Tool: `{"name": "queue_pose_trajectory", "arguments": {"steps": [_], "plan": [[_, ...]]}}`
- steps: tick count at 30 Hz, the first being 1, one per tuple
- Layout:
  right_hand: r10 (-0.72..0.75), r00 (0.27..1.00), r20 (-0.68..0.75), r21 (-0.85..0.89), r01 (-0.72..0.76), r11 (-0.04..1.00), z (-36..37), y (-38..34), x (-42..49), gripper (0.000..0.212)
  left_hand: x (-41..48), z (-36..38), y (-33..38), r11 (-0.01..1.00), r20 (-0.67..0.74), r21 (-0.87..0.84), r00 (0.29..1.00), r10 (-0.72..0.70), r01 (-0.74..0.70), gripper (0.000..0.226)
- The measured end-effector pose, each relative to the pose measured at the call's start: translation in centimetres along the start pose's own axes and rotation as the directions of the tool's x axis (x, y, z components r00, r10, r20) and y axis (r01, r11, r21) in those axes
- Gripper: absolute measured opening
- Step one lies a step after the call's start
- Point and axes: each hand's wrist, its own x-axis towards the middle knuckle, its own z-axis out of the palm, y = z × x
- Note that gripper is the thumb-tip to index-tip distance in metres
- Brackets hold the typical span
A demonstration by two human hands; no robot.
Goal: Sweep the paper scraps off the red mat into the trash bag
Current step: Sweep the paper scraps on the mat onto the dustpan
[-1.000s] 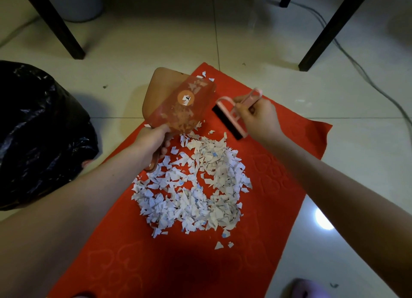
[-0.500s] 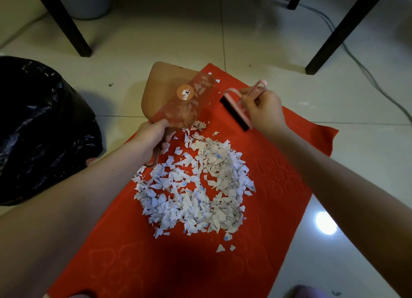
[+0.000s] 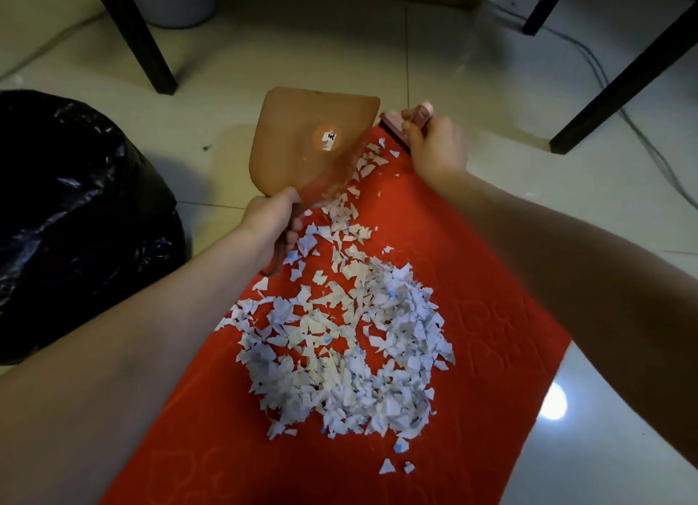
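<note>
Change since earlier frame: dustpan swung up and leftward, its pan now past the mat's far edge; brush shifted to the far corner.
Paper scraps: main heap mid-mat, thin trail toward the pan.
Red mat: flat on tile.
Left hand: closed on dustpan handle.
Right hand: wrapped around brush, bristles seemingly touching mat.
Trash bag: left, well apart.
Advice: lower pan lip flush to mat, draw brush toward it in short strokes.
</note>
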Motion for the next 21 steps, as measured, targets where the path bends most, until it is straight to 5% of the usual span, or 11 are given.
{"name": "queue_pose_trajectory", "arguments": {"steps": [10,17,21], "plan": [[-0.031,0.975,0.218,-0.053,0.043,0.998,2.8,-1.1,2.7,0.031,1.6,-1.3,-1.0,0.998,-0.008,-0.020,0.998,-0.059,0.059,0.024],[-0.245,0.813,0.529,0.014,0.281,0.960,-2.1,-0.9,-1.1,0.024,1.8,-1.5,-0.7,0.998,0.004,-0.002,0.998,-0.066,0.066,0.025],[-0.314,0.793,0.522,0.052,0.338,0.940,-5.4,-0.2,-1.9,0.023,1.9,-1.7,-0.2,0.999,-0.005,-0.004,0.999,-0.051,0.051,0.026]]}}
